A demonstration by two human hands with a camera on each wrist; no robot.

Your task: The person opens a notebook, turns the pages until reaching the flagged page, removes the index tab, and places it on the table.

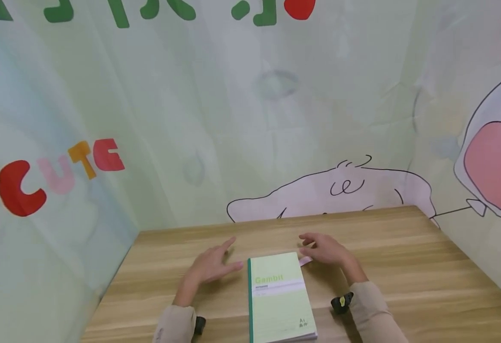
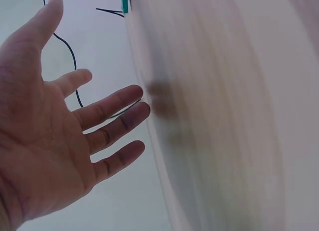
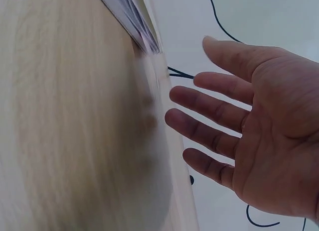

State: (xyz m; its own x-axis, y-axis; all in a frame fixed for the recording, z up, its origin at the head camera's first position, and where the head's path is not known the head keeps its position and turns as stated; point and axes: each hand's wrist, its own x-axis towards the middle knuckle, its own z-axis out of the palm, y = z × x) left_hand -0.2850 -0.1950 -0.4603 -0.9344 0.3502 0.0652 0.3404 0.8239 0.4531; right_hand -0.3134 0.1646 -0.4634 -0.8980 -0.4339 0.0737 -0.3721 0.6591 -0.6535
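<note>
A pale green notebook (image 1: 281, 309) with a darker green spine and "Gambit" on its cover lies closed on the wooden table (image 1: 164, 257). To its left hovers my left hand (image 1: 209, 265), fingers spread and holding nothing. My right hand (image 1: 325, 249) is beyond the notebook's upper right corner, its fingers loosely extended and nothing in them. Close to that hand, a small pale pinkish strip (image 1: 305, 260) sticks out from the notebook's right side. The right wrist view catches the notebook's page edges (image 3: 132, 19); only a corner of the green spine (image 2: 124, 2) enters the left wrist view.
Behind and beside the table hangs a pale green printed backdrop (image 1: 190, 119) with cartoon drawings and "CUTE" lettering. The table's far edge meets it. Dark bands (image 1: 342, 303) are worn on both wrists, over or near beige sleeves (image 1: 374, 309).
</note>
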